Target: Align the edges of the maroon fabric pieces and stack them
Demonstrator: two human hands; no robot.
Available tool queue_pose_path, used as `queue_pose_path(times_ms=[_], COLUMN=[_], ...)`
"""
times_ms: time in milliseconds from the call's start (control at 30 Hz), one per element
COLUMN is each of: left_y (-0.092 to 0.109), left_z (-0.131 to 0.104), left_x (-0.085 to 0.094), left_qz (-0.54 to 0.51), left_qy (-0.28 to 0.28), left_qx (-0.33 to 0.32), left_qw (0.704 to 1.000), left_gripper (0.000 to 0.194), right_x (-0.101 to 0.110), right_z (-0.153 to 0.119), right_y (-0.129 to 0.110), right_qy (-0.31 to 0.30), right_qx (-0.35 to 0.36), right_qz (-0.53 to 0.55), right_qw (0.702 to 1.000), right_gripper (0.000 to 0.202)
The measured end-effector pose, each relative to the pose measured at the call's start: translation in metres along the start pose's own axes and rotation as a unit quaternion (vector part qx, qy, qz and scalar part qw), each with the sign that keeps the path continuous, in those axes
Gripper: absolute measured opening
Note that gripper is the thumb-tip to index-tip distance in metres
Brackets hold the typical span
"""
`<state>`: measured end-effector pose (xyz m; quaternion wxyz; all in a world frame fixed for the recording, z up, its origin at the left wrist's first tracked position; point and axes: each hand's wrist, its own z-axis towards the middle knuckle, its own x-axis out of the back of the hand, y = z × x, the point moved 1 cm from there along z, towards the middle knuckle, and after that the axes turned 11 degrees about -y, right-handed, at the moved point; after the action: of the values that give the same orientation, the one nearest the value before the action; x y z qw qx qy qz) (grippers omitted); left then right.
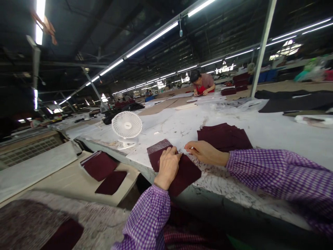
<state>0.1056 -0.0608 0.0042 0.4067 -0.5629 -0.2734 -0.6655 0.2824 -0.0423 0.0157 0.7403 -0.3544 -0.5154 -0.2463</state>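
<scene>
Dark maroon fabric pieces (186, 173) lie at the front edge of the white-covered table, one hanging slightly past it. My left hand (168, 165) rests on them, its fingers bent and pressed down on the cloth near a greyish patterned piece (161, 144). Just to the right, my right hand (204, 151) hovers by the fabric's upper edge with thumb and forefinger brought close together; whether something thin is between them is too small to tell. Behind my right hand sits a stack of maroon pieces (223, 136).
A white fan (127, 126) stands left on the table (171, 121). Lower left, a beige surface (62, 173) holds maroon pieces (100, 166). A metal post (263, 48) rises at right, near dark cloth (299, 102). Another person (204, 83) leans over the far table.
</scene>
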Motion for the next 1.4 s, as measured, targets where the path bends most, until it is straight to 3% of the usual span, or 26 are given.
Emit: queue_pose_path(times_ms=[133, 233, 333, 633, 867, 1033, 1400], left_y=[0.000, 0.000, -0.001, 0.000, -0.040, -0.067, -0.062], left_z=[0.000, 0.000, 0.000, 0.000, -0.018, -0.041, -0.054], left_x=[0.000, -0.001, -0.002, 0.000, -0.007, -0.007, -0.007], left_qz=[0.010, 0.009, 0.006, -0.016, -0.184, -0.228, -0.089], left_qy=[0.003, 0.005, 0.008, 0.015, 0.052, 0.072, 0.099], left_qx=[0.000, 0.001, 0.004, 0.007, -0.034, -0.033, -0.051], left_qw=[1.000, 1.000, 1.000, 1.000, 0.981, 0.970, 0.990], left_gripper=[0.024, 0.025, 0.026, 0.027, 0.025, 0.024, 0.029], right_x=[-0.004, -0.003, -0.001, -0.007, -0.005, -0.001, 0.016], right_z=[-0.001, -0.002, -0.002, 0.000, 0.001, 0.006, 0.035], right_y=[-0.006, -0.009, -0.009, -0.017, -0.016, -0.024, -0.061], right_qy=[-0.037, -0.054, -0.025, -0.042, -0.075, -0.103, -0.254], right_qx=[0.070, 0.059, 0.039, 0.077, 0.061, 0.052, 0.079], right_qz=[-0.056, -0.082, -0.094, -0.122, -0.140, -0.187, -0.303], right_qw=[0.995, 0.993, 0.995, 0.989, 0.986, 0.976, 0.915], right_gripper=[0.033, 0.032, 0.031, 0.027, 0.037, 0.041, 0.057])
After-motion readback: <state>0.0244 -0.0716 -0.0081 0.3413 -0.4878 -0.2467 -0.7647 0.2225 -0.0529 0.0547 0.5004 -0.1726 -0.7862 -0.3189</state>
